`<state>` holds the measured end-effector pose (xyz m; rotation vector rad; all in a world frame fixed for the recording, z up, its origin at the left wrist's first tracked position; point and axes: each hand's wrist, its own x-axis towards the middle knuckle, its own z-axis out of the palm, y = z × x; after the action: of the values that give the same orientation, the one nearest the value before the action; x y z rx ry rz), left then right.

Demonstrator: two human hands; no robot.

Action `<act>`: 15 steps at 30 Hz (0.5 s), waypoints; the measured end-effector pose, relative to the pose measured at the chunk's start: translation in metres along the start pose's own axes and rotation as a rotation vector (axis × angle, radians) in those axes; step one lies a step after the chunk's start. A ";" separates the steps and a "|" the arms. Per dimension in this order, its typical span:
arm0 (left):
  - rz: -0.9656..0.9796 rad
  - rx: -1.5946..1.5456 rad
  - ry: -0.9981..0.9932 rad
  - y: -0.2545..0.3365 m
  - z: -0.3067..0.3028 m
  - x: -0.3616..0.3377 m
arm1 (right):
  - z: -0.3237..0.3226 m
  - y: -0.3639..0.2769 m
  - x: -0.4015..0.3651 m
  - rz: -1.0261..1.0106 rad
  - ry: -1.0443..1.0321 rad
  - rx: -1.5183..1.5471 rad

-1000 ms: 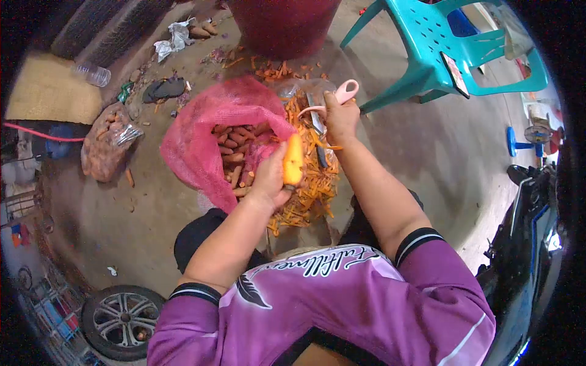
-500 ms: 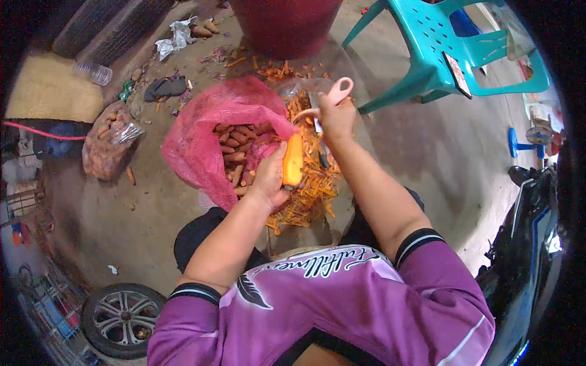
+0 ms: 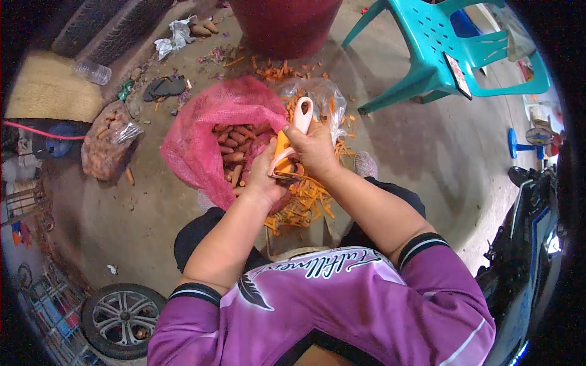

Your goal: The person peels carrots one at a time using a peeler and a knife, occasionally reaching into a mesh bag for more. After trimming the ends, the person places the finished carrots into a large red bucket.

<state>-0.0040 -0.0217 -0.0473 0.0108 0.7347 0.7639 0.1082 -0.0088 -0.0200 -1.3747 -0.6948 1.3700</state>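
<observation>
My left hand (image 3: 262, 177) is closed around a partly peeled, orange-fleshed sweet potato (image 3: 282, 145). A pale pink peeler (image 3: 303, 108) is gripped in my right hand (image 3: 316, 149). Its looped handle end sticks up past my fingers, and its head lies across the lower part of the sweet potato. Left of my hands gapes a pink mesh sack (image 3: 188, 143) holding many unpeeled sweet potatoes (image 3: 234, 157). Orange peelings (image 3: 308, 204) are heaped below my hands, on and around a clear plastic bag (image 3: 332, 97).
A large dark red tub (image 3: 287, 27) stands ahead, with a teal plastic chair (image 3: 427, 55) bearing a phone (image 3: 456, 74) to its right. A filled clear bag (image 3: 107, 140), a sandal (image 3: 165, 88) and a wheel (image 3: 125, 317) lie left. A motorcycle (image 3: 531, 238) stands right.
My right hand has come down and left with the peeler, from above the peelings onto the sweet potato. My left hand still holds the sweet potato, shifted slightly left.
</observation>
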 end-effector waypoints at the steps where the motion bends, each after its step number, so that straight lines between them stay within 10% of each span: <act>1: -0.012 0.006 -0.069 0.004 -0.001 -0.003 | 0.000 -0.001 0.000 0.031 -0.005 0.014; 10: -0.049 0.226 0.057 -0.008 0.026 -0.015 | -0.043 -0.005 0.054 -0.116 0.309 -0.048; 15: 0.077 0.147 0.088 -0.001 0.014 -0.005 | -0.013 0.004 0.018 -0.097 0.081 -0.135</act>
<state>0.0023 -0.0219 -0.0338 0.1403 0.8772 0.7859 0.1226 0.0035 -0.0326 -1.4750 -0.8008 1.2029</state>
